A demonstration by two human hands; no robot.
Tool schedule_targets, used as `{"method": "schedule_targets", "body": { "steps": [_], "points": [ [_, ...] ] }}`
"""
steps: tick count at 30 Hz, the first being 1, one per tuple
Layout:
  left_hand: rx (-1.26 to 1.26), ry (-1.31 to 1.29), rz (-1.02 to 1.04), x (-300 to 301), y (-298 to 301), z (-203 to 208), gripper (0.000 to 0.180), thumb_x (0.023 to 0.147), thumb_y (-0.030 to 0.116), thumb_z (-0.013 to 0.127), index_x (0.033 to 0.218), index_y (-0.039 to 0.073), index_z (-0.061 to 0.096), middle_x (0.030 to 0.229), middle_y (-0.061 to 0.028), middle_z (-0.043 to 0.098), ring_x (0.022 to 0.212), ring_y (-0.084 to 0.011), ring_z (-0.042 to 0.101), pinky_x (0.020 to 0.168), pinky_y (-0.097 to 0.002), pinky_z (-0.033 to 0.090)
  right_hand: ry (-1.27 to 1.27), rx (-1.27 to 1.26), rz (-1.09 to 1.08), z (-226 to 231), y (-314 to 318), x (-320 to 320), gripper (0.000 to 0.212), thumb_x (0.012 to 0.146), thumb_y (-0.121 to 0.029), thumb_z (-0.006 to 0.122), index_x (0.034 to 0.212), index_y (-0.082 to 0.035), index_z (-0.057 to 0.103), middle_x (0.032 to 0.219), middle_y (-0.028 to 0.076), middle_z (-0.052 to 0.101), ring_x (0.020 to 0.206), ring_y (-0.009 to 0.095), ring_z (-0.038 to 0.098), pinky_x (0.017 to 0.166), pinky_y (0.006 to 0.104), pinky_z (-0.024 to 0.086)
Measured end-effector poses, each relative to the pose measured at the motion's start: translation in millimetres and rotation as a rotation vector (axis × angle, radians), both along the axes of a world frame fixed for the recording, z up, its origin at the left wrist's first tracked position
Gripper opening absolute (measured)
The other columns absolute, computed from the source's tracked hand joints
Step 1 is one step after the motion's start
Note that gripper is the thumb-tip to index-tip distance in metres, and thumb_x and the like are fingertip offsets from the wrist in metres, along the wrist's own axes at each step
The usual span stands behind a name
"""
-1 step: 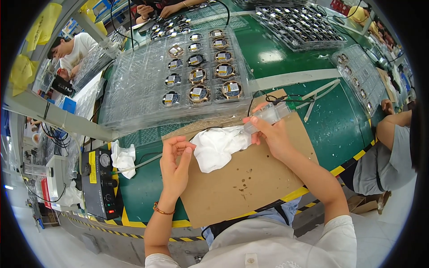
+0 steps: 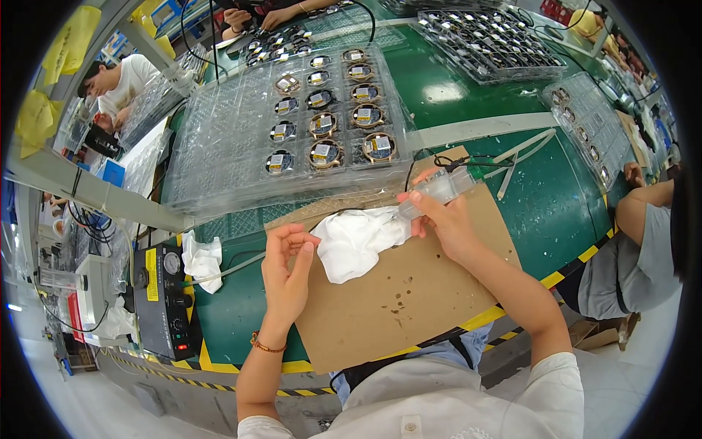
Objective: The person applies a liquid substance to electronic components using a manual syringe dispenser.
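Note:
My right hand (image 2: 444,219) grips a clear dispensing syringe (image 2: 437,189), which has a green fitting at its far end and lies tilted across the fingers. Its tip end is near a crumpled white cloth (image 2: 352,247) on a brown cardboard sheet (image 2: 439,289). Left of that cloth, my left hand (image 2: 287,272) is raised with its fingers loosely bent and the thumb apart; nothing shows in it. Those fingertips come close to the cloth's edge, and whether they touch it I cannot tell.
Beyond the cardboard stands a stack of clear plastic trays (image 2: 227,139) with several round watch-like parts. A black dispenser box (image 2: 162,300) with a gauge sits at left, beside another white cloth (image 2: 202,257). More filled trays (image 2: 486,40) lie at the far right. Co-workers sit around the green table (image 2: 526,197).

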State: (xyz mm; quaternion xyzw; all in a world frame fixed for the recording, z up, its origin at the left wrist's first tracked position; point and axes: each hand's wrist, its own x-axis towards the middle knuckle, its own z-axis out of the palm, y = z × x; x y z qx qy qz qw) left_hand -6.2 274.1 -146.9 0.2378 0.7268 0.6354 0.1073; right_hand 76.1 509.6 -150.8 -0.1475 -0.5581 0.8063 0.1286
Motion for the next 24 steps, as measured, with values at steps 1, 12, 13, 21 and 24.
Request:
{"method": "schedule_targets", "body": {
  "steps": [1,12,13,21,24],
  "points": [
    [0.006,-0.001,0.005,0.3,-0.8,0.4,0.021,0.087,0.004,0.05,0.107,-0.001,0.044,0.091,-0.009,0.06,0.084,-0.0126,0.055,0.078,-0.0251,0.043,-0.007,0.001,0.001,0.8,-0.5,-0.3,0.033,0.081,-0.02,0.061,0.104,-0.008,0.041,0.089,0.016,0.062,0.049,0.012,0.053,0.042,0.0228,0.04],
    [-0.096,0.193,0.139,-0.7,-4.1,-0.8,0.02,0.085,0.004,0.053,0.105,0.0,0.047,0.094,-0.0096,0.059,0.084,-0.0135,0.055,0.078,-0.0265,0.043,-0.02,0.033,-0.013,2.6,3.2,4.4,0.032,0.08,-0.016,0.063,0.103,-0.006,0.044,0.089,0.015,0.063,0.048,0.012,0.053,0.042,0.0228,0.041],
    [-0.162,0.277,0.186,-3.1,-3.1,0.7,0.02,0.083,0.003,0.054,0.102,0.0,0.05,0.094,-0.0097,0.058,0.084,-0.0158,0.055,0.078,-0.028,0.043,-0.003,0.015,-0.008,3.6,3.9,4.6,0.031,0.08,-0.015,0.063,0.102,-0.006,0.044,0.085,0.013,0.062,0.048,0.011,0.053,0.041,0.0223,0.041],
    [-0.464,1.016,0.159,-33.5,30.8,28.9,0.021,0.074,0.0,0.063,0.094,0.004,0.058,0.095,-0.0084,0.056,0.092,-0.0274,0.05,0.081,-0.0348,0.04,0.066,-0.058,0.009,4.5,10.9,7.9,0.029,0.079,-0.019,0.066,0.096,-0.006,0.046,0.069,0.002,0.054,0.046,0.007,0.05,0.038,0.0205,0.037],
    [-0.478,1.044,0.166,-40.7,47.4,35.6,0.022,0.073,0.002,0.066,0.093,0.005,0.059,0.096,-0.0072,0.055,0.093,-0.0266,0.049,0.081,-0.0354,0.039,0.105,-0.069,0.024,1.4,13.4,6.8,0.03,0.079,-0.019,0.066,0.094,-0.006,0.045,0.068,0.001,0.053,0.045,0.006,0.05,0.038,0.0203,0.037]
  ]
}}
